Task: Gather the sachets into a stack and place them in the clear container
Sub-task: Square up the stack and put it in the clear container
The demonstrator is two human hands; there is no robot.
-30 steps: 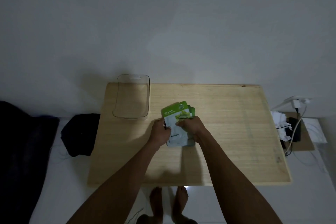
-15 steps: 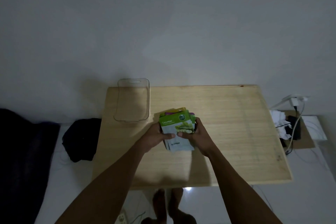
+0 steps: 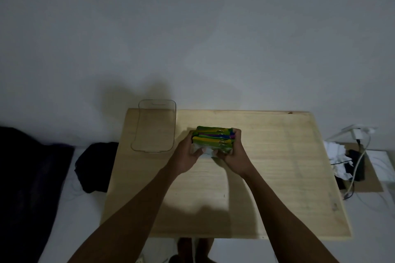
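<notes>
1. Head view: holding bundle of green, yellow and purple foil sachets [image 3: 213, 140] edge-up over middle of pale wooden tabletop [image 3: 277, 166], slightly tilted, top edges facing camera.
2. Clamping from both sides: left hand [image 3: 188, 156] on left end, right hand [image 3: 232, 153] on right end, fingers of each curled and pressed against the bundle, thumbs on near face.
3. Squaring up stack, likely; placing not yet done.
4. Sitting empty at back-left corner of tabletop: clear plastic rectangular container [image 3: 155, 126], near the bundle, not touching.
5. Handling guess: light, thin, flexible packets, slick film, prone to fanning or slipping out; gripping short ends with firm squeeze, supporting underneath.
6. Lying on floor to right: white cables and charger [image 3: 359, 145]; to left: dark cloth [image 3: 96, 166].
</notes>
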